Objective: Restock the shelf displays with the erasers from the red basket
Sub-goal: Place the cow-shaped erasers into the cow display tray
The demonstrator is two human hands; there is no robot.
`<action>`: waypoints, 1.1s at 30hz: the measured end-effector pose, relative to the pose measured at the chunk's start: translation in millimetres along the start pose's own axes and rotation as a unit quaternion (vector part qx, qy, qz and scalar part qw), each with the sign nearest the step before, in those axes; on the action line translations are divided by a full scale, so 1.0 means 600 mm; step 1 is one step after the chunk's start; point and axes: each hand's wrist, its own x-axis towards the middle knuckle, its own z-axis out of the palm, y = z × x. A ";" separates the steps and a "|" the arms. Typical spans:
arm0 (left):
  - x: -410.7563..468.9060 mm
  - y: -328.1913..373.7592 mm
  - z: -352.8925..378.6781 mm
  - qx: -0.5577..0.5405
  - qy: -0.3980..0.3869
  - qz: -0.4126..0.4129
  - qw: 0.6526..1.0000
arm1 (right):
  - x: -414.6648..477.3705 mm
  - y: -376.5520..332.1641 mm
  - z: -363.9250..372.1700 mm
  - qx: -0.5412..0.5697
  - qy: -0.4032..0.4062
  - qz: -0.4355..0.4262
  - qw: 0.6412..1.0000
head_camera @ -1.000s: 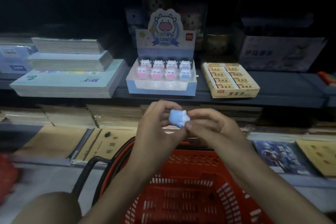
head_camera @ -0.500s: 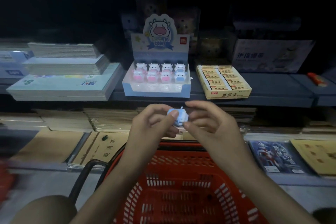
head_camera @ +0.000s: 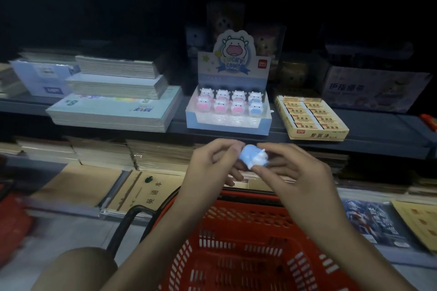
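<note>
Above slotted red basket [head_camera: 238,247], hands [head_camera: 208,168] [head_camera: 298,173] pinching rounded eraser [head_camera: 252,157]

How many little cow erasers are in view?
9. Eight stand in the display box: four in the back row, three pink and one blue in front. The ninth, a blue eraser, is held between the left hand and right hand above the red basket. More may be hidden.

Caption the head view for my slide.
Left hand and right hand pinch a blue cow eraser above the red basket, before the display box.
</note>
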 end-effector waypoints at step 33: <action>0.105 -0.001 -0.109 0.350 0.205 0.054 0.913 | 0.298 -0.052 0.168 -0.290 -0.191 -0.030 0.937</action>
